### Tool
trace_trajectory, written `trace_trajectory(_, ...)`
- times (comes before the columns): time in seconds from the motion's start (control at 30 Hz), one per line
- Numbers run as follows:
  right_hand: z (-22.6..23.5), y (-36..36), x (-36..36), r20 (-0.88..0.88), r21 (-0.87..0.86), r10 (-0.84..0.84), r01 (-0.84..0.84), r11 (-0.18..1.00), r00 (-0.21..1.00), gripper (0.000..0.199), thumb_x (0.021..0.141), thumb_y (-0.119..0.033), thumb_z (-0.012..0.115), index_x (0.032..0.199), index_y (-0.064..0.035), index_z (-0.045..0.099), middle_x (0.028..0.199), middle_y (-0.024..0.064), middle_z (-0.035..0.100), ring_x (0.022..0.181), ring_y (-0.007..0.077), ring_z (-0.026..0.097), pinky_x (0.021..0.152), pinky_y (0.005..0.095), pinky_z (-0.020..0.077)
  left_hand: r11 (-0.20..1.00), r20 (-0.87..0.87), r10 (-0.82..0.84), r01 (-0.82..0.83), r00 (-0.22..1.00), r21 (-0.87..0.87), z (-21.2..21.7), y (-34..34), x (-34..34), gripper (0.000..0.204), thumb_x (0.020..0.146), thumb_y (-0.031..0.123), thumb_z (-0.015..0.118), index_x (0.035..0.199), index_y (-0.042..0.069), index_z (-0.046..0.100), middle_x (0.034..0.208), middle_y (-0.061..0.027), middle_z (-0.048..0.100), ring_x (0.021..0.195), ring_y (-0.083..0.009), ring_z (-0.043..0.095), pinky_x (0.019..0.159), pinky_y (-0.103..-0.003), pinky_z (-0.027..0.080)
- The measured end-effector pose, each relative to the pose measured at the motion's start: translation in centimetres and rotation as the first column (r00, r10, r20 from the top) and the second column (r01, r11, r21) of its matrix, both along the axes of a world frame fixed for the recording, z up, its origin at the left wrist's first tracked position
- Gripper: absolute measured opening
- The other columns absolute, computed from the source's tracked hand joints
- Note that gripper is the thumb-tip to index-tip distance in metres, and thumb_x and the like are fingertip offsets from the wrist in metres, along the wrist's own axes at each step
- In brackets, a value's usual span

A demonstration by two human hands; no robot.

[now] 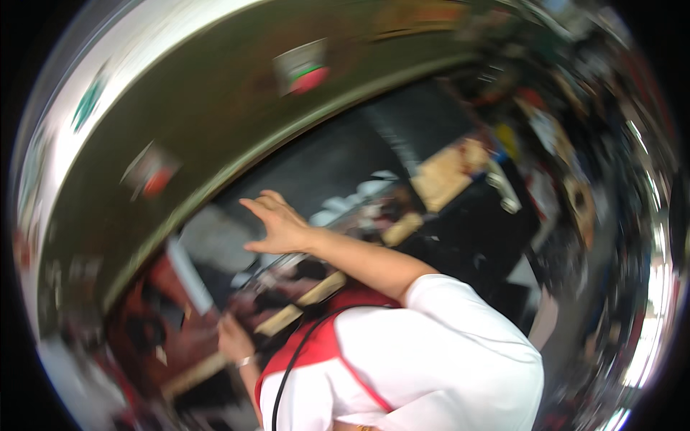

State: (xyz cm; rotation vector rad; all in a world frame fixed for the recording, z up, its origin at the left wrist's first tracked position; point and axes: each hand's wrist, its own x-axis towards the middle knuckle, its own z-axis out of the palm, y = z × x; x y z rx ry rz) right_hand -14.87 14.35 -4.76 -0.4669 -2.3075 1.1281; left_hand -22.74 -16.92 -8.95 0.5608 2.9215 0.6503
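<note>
My right hand (pixel 279 224) reaches out over the dark tabletop (pixel 316 154), thumb and fingers spread apart, with nothing visible gripped in it. Just beyond its fingertips is a blurred greyish, see-through-looking patch (pixel 219 237). My left hand (pixel 233 339), with a bracelet or watch at the wrist, is lower and farther left, by the near end of a long white strip (pixel 189 276). Motion smears its fingers, so their grip is unclear. Beneath my right forearm lie several small white pieces (pixel 352 201), too blurred to name.
A dark green wall panel (pixel 237 86) with two small pictures borders the table's far side. Light wooden blocks (pixel 449 176) and wood strips (pixel 321 287) lie along the work area. A reddish-brown surface (pixel 162 337) is at left. Blurred clutter (pixel 568 158) fills the right.
</note>
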Motion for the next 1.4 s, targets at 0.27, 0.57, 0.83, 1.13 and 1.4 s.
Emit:
trace_trajectory(0.27, -1.1, -4.2, -6.4, 0.125, 0.016, 0.154, -0.157, 0.987, 0.98, 0.097, 0.053, -0.026, 0.091, 0.138, -0.0108, 0.045, 0.133, 0.0333, 0.037, 0.132, 0.0549, 0.027, 0.104, 0.0575, 0.0369, 0.997, -0.142, 0.001, -0.013, 0.99, -0.08, 2.0, 1.9, -0.7, 0.03, 0.094, 0.036, 0.056, 0.092, 0.008, 0.064, 0.064, -0.0225, 0.061, 0.059, -0.0427, 0.06, 0.053, -0.052, 0.045)
trace_trajectory(0.57, 2.4, 0.7, -5.5, -0.088, -0.902, 0.052, -0.102, 0.42, 0.995, 0.087, 0.054, -0.017, 0.088, 0.13, -0.0092, 0.047, 0.127, 0.0169, 0.052, 0.122, 0.0284, 0.051, 0.103, 0.0371, 0.0403, 0.998, -0.119, -0.054, 0.056, 0.991, 0.007, 2.1, 1.6, -0.9, 0.022, 0.093, 0.029, 0.059, 0.09, 0.007, 0.063, 0.062, -0.0196, 0.06, 0.058, -0.0394, 0.059, 0.052, -0.048, 0.044)
trace_trajectory(0.83, 1.2, 5.6, -0.9, 0.182, 0.168, 0.057, -0.089, 0.982, 0.982, 0.089, 0.049, -0.015, 0.087, 0.129, -0.0076, 0.05, 0.133, 0.0242, 0.045, 0.13, 0.0421, 0.04, 0.104, 0.0457, 0.0393, 0.999, -0.168, -0.042, 0.041, 0.985, -0.008, 2.3, 2.3, -0.8, 0.024, 0.092, 0.029, 0.06, 0.088, 0.005, 0.063, 0.06, -0.0201, 0.059, 0.055, -0.0395, 0.058, 0.05, -0.048, 0.044)
trace_trajectory(1.13, 4.0, 8.9, 0.9, -0.295, 0.143, -0.332, 0.385, 0.912, 0.896, 0.042, 0.072, -0.019, 0.081, 0.105, -0.0013, 0.062, 0.11, 0.0157, 0.059, 0.107, 0.0325, 0.055, 0.092, 0.0395, 0.0457, 0.995, -0.229, 0.054, -0.034, 0.972, 0.092, 0.7, 2.9, -1.6, 0.03, 0.094, 0.035, 0.056, 0.083, 0.007, 0.061, 0.061, -0.0212, 0.06, 0.057, -0.0428, 0.059, 0.051, -0.051, 0.044)
trace_trajectory(1.4, 8.0, 8.2, 6.6, -0.347, 0.173, -0.449, 0.527, 0.832, 0.823, 0.037, 0.074, -0.02, 0.082, 0.082, -0.0055, 0.049, 0.085, 0.0071, 0.042, 0.059, 0.0159, 0.043, 0.05, 0.0283, 0.0373, 0.985, -0.211, 0.103, -0.071, 0.972, 0.156, 0.5, 1.9, -0.6, 0.033, 0.096, 0.04, 0.052, 0.096, 0.011, 0.068, 0.07, -0.0204, 0.065, 0.065, -0.0434, 0.062, 0.055, -0.05, 0.046)
